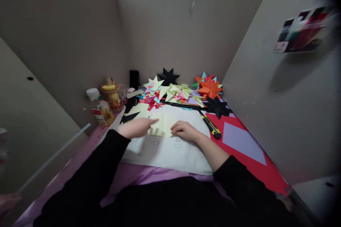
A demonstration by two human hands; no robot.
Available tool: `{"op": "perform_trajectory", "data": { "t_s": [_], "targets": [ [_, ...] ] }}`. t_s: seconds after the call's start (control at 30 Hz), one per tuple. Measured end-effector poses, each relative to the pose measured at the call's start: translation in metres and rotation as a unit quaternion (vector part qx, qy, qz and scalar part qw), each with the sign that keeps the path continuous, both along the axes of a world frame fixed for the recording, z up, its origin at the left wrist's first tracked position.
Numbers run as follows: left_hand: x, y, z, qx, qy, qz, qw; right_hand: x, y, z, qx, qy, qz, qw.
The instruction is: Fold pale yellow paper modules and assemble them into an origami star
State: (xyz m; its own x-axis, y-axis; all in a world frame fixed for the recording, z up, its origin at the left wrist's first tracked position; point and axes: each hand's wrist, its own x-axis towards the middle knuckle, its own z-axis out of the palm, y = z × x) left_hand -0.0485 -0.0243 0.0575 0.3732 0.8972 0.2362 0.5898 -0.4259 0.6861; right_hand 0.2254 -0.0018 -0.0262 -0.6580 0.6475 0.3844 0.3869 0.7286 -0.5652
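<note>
A pale yellow sheet of paper (164,122), with a faint crease down its middle, lies flat on a white cloth-like mat (170,158) with printed numbers. My left hand (136,128) is just over the sheet's left side, holding nothing, its index finger stretched out to the right. Whether its fingertips touch the paper I cannot tell. At the sheet's right edge, my right hand (185,130) has its fingers bent and close together, gripping the paper near the lower right corner. Its thumb is mostly hidden.
Folded paper stars, orange (210,88) and black (168,76), pile up at the back. A yellow-black utility knife (211,126) lies right of the mat, beside a lilac sheet (242,142) on red paper (269,173). A bottle (102,110) stands left. Grey panels (173,25) surround the table.
</note>
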Motion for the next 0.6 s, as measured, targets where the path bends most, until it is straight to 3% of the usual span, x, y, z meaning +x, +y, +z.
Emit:
{"op": "perform_trajectory", "data": {
  "t_s": [0.03,0.1,0.17,0.3,0.4,0.6],
  "targets": [
    [-0.004,0.005,0.013,0.009,0.051,-0.019,0.999,-0.001,0.0,0.0,-0.001,-0.002,0.0,1.0],
    [-0.005,0.004,0.031,0.077,0.069,-0.009,0.995,-0.002,-0.001,0.001,0.001,-0.007,0.006,1.0],
    [0.002,-0.009,0.031,0.105,0.066,-0.02,0.992,-0.003,-0.002,0.001,0.006,-0.009,0.012,1.0],
    [0.016,-0.045,-0.01,0.064,0.183,-0.093,0.977,-0.005,-0.003,0.001,0.023,-0.012,0.009,1.0],
    [0.015,-0.056,-0.038,0.053,0.198,-0.078,0.976,-0.006,-0.004,0.001,0.023,-0.017,0.001,1.0],
    [0.031,-0.05,-0.058,0.088,0.144,-0.078,0.983,-0.006,-0.007,0.004,0.013,-0.018,0.019,1.0]
  ]
}}
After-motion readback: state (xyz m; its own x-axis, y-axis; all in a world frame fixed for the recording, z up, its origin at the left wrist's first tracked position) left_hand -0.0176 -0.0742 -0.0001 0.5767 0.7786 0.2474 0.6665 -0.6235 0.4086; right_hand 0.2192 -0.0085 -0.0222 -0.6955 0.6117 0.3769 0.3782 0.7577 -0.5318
